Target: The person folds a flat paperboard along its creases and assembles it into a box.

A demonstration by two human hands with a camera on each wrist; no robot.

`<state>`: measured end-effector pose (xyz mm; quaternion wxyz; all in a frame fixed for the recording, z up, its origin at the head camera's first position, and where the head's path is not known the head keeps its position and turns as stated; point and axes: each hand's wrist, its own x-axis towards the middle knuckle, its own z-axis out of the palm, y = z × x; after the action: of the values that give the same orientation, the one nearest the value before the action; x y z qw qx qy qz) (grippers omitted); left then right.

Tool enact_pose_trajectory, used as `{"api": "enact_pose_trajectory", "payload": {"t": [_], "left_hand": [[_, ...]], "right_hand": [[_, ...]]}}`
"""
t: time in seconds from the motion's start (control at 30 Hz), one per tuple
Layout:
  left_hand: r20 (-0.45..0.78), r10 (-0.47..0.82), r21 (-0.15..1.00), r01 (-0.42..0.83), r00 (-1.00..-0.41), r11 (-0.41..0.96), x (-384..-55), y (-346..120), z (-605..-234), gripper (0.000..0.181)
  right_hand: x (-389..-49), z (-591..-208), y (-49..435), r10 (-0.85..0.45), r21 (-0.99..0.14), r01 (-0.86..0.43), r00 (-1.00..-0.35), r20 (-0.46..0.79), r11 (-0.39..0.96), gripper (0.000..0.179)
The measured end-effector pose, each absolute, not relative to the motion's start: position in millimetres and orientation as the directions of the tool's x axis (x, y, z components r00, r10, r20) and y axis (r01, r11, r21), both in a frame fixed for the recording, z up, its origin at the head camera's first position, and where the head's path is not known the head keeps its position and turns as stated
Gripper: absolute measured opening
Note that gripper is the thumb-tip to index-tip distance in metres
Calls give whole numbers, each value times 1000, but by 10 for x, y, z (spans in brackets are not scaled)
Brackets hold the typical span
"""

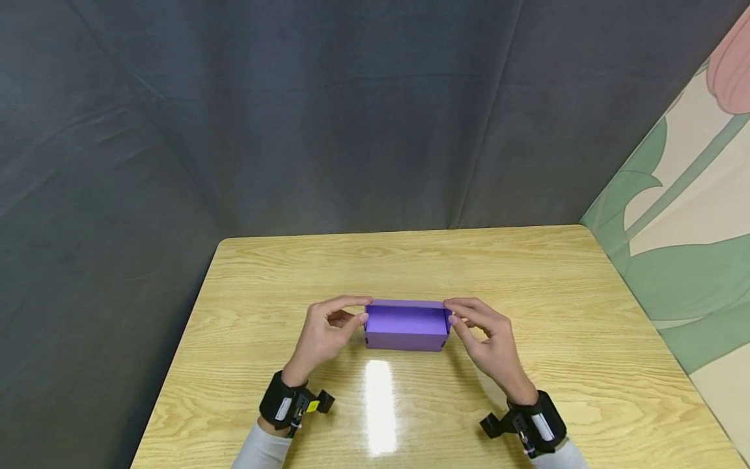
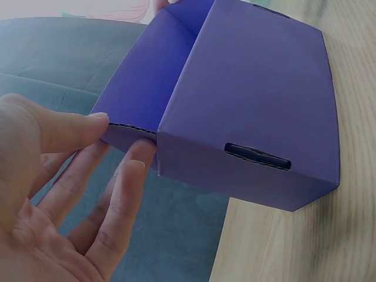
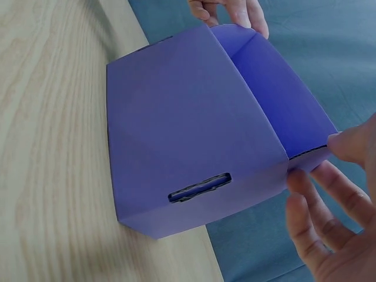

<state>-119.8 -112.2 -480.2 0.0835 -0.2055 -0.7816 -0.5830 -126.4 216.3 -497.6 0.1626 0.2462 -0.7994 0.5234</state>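
Note:
A small purple cardboard box (image 1: 405,342) stands on the table with its top open toward me. Its left end wall is pinched near the back corner by my left hand (image 1: 325,329), the thumb on the cut edge and fingers against the outside. On the opposite end, my right hand (image 1: 492,339) pinches the other end wall in the same way. Seen from the left wrist, the box's front panel (image 2: 252,88) is plain, with a slot at its lower corner. The right wrist view shows a matching slot by the front panel (image 3: 170,123). The box's inside looks bare.
A light wood-grain table (image 1: 281,273) lies under the box, with a bright glare patch in front of it. A dark grey curtain (image 1: 351,130) hangs behind and to the left. Floral fabric (image 1: 691,273) runs along the right side.

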Motion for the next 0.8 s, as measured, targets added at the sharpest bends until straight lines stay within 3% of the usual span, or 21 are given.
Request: {"api": "enact_pose_trajectory", "payload": {"t": [0.4,0.8], "left_hand": [[378,220,876,425,-899,230,-1176,-1130,-4877,25],[395,211,875,437,-894,211,-1144,-1146,-5000,24]], "right_hand": [[-1230,-5053,2148,-217,-724,-621,-783,583,300,37],[-1233,-5191,2104,-186,-666,-712,-701,688,222,46]]}}
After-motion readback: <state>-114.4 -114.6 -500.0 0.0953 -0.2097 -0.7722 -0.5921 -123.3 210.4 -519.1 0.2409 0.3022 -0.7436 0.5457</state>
